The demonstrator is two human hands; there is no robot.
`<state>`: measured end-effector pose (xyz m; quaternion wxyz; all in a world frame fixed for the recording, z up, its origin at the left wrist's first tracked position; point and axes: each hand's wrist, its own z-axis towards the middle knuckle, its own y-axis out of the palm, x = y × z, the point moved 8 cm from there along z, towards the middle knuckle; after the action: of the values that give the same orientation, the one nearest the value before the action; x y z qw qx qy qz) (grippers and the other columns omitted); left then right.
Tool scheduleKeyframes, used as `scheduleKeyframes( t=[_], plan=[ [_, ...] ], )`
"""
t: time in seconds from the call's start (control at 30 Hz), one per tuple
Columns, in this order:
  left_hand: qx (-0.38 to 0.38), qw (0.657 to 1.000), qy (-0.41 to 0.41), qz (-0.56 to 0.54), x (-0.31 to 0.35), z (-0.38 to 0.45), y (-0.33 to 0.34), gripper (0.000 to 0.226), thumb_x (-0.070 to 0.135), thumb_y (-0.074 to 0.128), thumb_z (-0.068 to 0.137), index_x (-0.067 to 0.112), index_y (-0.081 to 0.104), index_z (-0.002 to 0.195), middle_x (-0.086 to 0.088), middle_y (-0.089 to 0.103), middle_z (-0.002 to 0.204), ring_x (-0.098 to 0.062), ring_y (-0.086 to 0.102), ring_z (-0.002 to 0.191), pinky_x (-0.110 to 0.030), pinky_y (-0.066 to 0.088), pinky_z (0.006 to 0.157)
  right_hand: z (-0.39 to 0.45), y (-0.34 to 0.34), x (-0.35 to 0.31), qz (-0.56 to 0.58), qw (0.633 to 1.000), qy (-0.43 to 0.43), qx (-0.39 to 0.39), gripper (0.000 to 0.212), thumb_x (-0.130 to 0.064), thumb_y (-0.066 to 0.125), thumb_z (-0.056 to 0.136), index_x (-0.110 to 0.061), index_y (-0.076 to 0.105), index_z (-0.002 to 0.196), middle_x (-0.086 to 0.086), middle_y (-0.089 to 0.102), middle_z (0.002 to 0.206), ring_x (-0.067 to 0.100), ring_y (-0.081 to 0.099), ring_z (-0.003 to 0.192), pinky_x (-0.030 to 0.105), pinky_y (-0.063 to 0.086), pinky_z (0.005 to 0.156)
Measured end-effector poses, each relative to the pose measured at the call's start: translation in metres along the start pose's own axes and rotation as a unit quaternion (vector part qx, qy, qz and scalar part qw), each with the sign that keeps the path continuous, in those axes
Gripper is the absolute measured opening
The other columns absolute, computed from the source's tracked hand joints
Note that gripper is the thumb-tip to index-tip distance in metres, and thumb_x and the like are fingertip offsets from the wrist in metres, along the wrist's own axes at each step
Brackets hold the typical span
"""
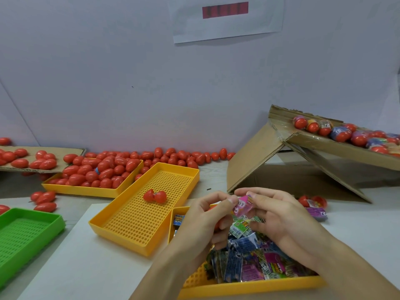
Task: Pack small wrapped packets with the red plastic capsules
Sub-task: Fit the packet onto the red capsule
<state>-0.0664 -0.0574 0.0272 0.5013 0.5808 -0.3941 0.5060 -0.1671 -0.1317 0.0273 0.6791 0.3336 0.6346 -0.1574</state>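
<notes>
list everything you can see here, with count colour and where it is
pink packet: one, pink wrapper, pinched between both hands above the packet tray
packet tray: one, yellow, near right, heaped with many mixed wrapped packets
open capsule: one, red, two halves lying in the middle yellow tray
capsule tray: one, yellow, far left, piled with many closed red capsules
green tray: one, green, near left edge
loose capsules: many, red, along the wall and on the table at left
cardboard box: one, brown, tilted at right, filled capsules and packets along its upper flap
paper sheet: one, white with a red bar, on the wall
left hand: pinches the pink packet
right hand: pinches the pink packet
</notes>
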Motion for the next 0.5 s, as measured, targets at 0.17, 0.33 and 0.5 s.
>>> scheduleKeyframes(
  t=[0.17, 0.33, 0.5],
  plan=[
    [0.006, 1.000, -0.001, -0.018, 0.001, 0.000, -0.001, 0.021, 0.036, 0.069, 0.082, 0.016, 0.063, 0.084, 0.003, 0.039, 0.055, -0.010, 0.028, 0.040, -0.020, 0.028, 0.039, 0.001, 0.004, 0.009, 0.033, 0.998, 0.050, -0.031, 0.028, -0.039, 0.076, 0.069, -0.015, 0.080, 0.082, 0.004, 0.063, 0.075, 0.010, 0.060, 0.070, 0.028, 0.049, 0.066],
    [0.001, 1.000, 0.002, -0.010, 0.001, 0.000, 0.000, 0.018, 0.035, 0.067, 0.085, 0.022, 0.064, 0.073, 0.003, 0.040, 0.056, -0.010, 0.029, 0.041, -0.020, 0.028, 0.039, -0.003, 0.004, 0.018, 0.080, 0.989, 0.124, -0.027, 0.034, -0.045, 0.080, 0.066, -0.013, 0.076, 0.077, 0.006, 0.058, 0.074, 0.012, 0.055, 0.064, 0.025, 0.047, 0.055],
    [-0.001, 1.000, -0.001, 0.001, 0.001, 0.001, 0.000, 0.019, 0.038, 0.069, 0.082, 0.021, 0.064, 0.075, 0.003, 0.040, 0.056, -0.010, 0.029, 0.042, -0.020, 0.028, 0.040, -0.006, 0.007, 0.017, 0.110, 0.984, 0.134, -0.028, 0.020, -0.029, 0.080, 0.075, -0.012, 0.075, 0.085, 0.004, 0.058, 0.080, 0.013, 0.053, 0.070, 0.027, 0.039, 0.058]
  ],
)
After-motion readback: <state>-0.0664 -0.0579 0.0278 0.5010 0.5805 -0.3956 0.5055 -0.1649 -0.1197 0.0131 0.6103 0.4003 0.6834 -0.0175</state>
